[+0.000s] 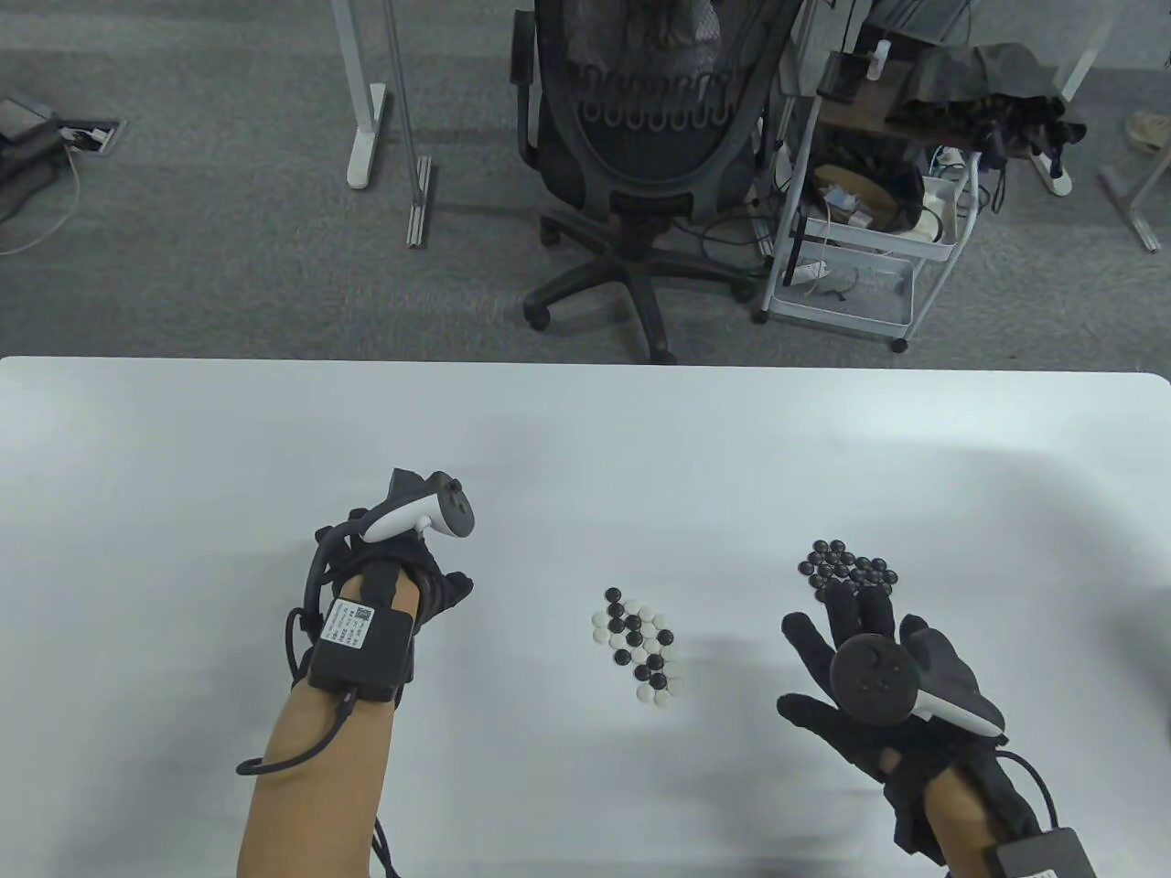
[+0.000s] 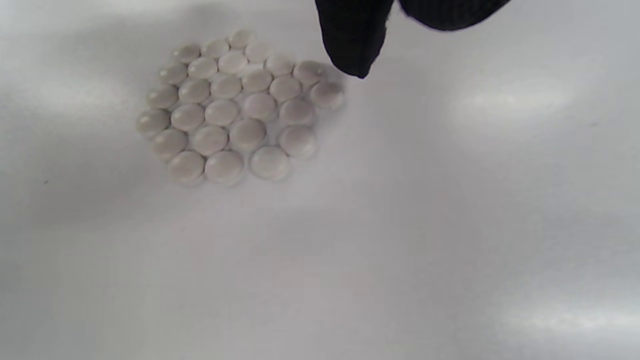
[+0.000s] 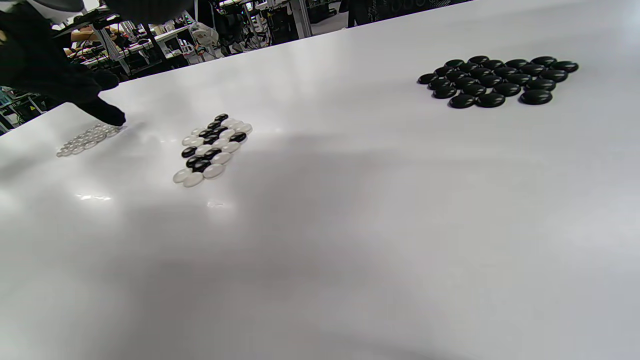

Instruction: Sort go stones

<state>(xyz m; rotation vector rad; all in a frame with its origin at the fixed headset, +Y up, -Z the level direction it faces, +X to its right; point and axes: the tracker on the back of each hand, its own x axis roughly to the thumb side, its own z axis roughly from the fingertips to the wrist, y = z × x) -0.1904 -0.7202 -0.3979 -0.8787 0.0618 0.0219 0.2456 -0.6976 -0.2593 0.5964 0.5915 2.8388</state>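
A mixed pile of black and white Go stones (image 1: 640,645) lies at the table's middle; it also shows in the right wrist view (image 3: 212,147). A group of black stones (image 1: 846,567) lies to its right and is seen in the right wrist view (image 3: 500,80). A group of white stones (image 2: 235,110) lies under my left hand (image 1: 430,585). One gloved fingertip (image 2: 352,50) hangs just above that group's edge with no stone in it. My right hand (image 1: 860,622) is spread flat, empty, with its fingertips at the near edge of the black group.
The white table (image 1: 183,457) reaches its far edge at mid-frame. Beyond it stand an office chair (image 1: 640,137) and a white wire cart (image 1: 860,210) on the grey floor.
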